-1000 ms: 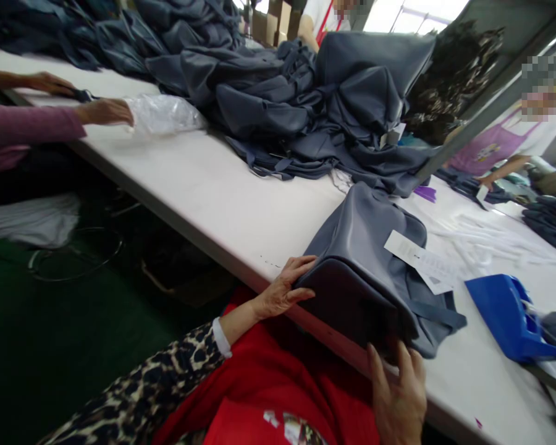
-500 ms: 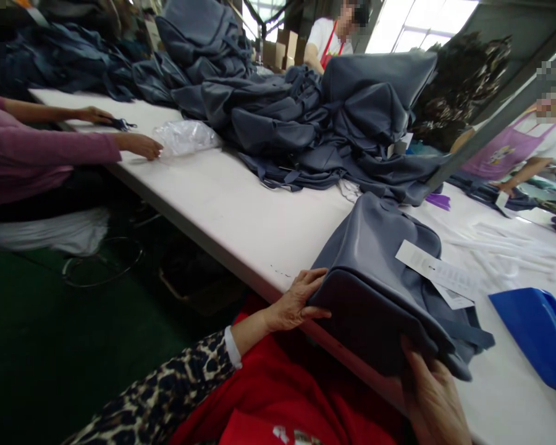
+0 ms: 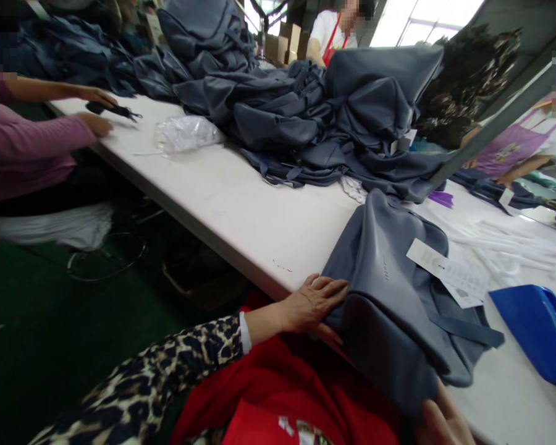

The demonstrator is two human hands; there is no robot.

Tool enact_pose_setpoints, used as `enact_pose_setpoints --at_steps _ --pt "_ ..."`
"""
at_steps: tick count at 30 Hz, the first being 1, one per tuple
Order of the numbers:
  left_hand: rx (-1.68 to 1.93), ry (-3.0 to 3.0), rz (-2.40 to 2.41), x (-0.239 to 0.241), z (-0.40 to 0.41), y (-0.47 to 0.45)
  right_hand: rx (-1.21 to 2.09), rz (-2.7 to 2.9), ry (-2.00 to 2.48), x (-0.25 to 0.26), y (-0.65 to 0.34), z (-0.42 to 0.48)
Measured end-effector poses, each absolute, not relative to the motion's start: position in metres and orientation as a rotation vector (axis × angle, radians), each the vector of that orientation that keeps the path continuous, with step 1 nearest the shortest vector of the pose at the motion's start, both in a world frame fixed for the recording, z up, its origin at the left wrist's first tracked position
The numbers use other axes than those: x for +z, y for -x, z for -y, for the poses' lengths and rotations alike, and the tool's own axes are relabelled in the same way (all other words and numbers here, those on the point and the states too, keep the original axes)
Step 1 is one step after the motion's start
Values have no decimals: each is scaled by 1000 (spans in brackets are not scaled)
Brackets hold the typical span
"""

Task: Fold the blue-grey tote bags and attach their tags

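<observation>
A blue-grey backpack point(image 3: 389, 278) lies on its back at the near edge of the white table point(image 3: 241, 216), its bottom end towards me. White paper tags point(image 3: 445, 269) hang on its right side, near a loose strap point(image 3: 467, 330). My left hand point(image 3: 311, 304) grips the bag's left bottom edge, fingers on top and thumb lower down. At the right bottom corner, my right hand point(image 3: 445, 417) pinches the fabric; some of its fingers are hidden behind the bag.
A heap of similar bags point(image 3: 278, 123) covers the table's far side. A clear plastic bag point(image 3: 188, 133) lies left, by a co-worker's hands point(image 3: 97, 123) with a dark strap. A blue dustpan-like scoop point(image 3: 532, 330) and white strips point(image 3: 514, 247) lie right. A metal post point(image 3: 472, 145) slants beyond.
The backpack's bottom panel has tipped downward, showing more of its front. My left hand has slid slightly right and my right hand lower. The co-worker's hand has drawn back from the plastic bag.
</observation>
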State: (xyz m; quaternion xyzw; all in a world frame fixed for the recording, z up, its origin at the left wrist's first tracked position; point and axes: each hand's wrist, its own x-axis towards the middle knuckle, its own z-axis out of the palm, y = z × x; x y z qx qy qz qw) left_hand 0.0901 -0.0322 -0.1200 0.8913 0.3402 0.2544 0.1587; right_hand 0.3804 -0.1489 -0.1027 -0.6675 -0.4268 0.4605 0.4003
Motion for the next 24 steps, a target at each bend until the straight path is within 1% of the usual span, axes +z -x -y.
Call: enact_pose_setpoints --at_steps 4,10,15,20,24 --pt "744 -2522 -938 -125 28 -86 1277 1081 1687 -100 -376 132" --pt "678 -2509 -898 -132 24 -84 1135 998 1718 -104 -401 140" --pt "590 -2569 -881 -134 23 -86 1196 884 1695 -110 -401 144" --pt "527 -2699 -814 -126 20 -84 1151 962 1698 -117 -403 143" --pt "596 -2793 -608 -113 21 -77 1136 882 1687 -121 -410 146"
